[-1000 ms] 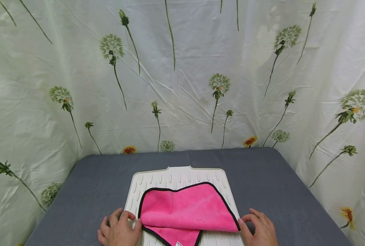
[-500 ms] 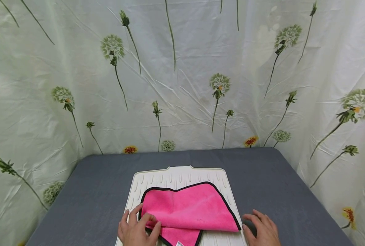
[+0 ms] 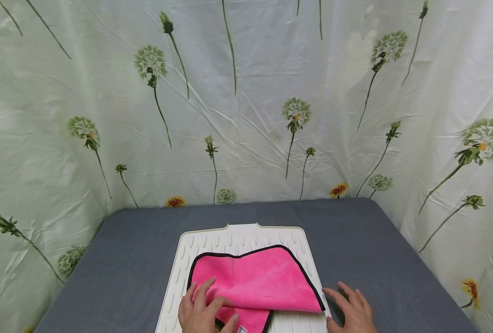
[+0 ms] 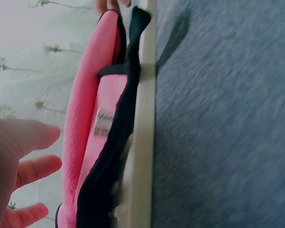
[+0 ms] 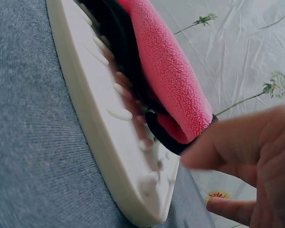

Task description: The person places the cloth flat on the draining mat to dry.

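Note:
A pink plush cloth [image 3: 254,282] with black edging lies folded over, its near flap showing a small printed label [image 4: 103,122]. It rests on a white board [image 3: 171,300] covered in raised oval bumps. My left hand [image 3: 202,310] hovers over the left part of the cloth, fingers spread and loosely bent, holding nothing. In the left wrist view those fingertips stand apart from the fabric. Beside the board's right edge is my right hand [image 3: 353,309], fingers bent loosely. One of its fingertips is close to the cloth's right corner in the right wrist view; contact cannot be told.
Grey fabric [image 3: 138,245] covers the table under the board and reaches out on both sides. Behind and beside it hangs a pale curtain [image 3: 254,115] printed with dandelions. The board's raised rim [image 5: 92,137] stands slightly above the table.
My left hand has moved right, from the cloth's left edge to above its left part. The right hand has shifted little, its fingers spreading a bit. The cloth stays nearly as it was.

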### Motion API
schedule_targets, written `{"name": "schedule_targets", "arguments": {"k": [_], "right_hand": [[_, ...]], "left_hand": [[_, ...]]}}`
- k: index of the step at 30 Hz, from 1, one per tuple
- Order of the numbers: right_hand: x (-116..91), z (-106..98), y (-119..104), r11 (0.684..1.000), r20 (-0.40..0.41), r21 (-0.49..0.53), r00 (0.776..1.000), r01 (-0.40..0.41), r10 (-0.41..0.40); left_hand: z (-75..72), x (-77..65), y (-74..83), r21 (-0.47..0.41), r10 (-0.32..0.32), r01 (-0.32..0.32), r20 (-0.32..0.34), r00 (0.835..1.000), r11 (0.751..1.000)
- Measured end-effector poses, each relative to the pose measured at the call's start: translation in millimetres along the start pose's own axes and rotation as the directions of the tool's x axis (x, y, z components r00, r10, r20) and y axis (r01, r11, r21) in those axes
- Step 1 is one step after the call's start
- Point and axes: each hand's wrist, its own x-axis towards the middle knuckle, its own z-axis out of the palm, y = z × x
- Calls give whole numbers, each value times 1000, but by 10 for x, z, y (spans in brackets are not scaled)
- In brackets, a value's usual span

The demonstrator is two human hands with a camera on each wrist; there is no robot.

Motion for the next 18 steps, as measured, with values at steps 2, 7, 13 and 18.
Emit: {"name": "schedule_targets", "arguments": {"k": [2, 7, 13, 18], "right_hand": [[-2, 1, -17, 1000, 29, -2, 999, -23, 23], [-5, 10, -58, 999, 50, -6, 998, -44, 45], [-9, 31, -18, 998, 54, 62, 999, 0, -3], [-33, 64, -39, 995, -33, 62, 996, 81, -79]], "left_hand": [[33, -35, 10, 8, 37, -37, 11, 999, 999], [128, -113, 58, 27, 93, -94, 20, 995, 995], [184, -164, 117, 36, 106, -108, 70, 992, 993], [267, -193, 134, 52, 147, -148, 21, 989, 988]]}}
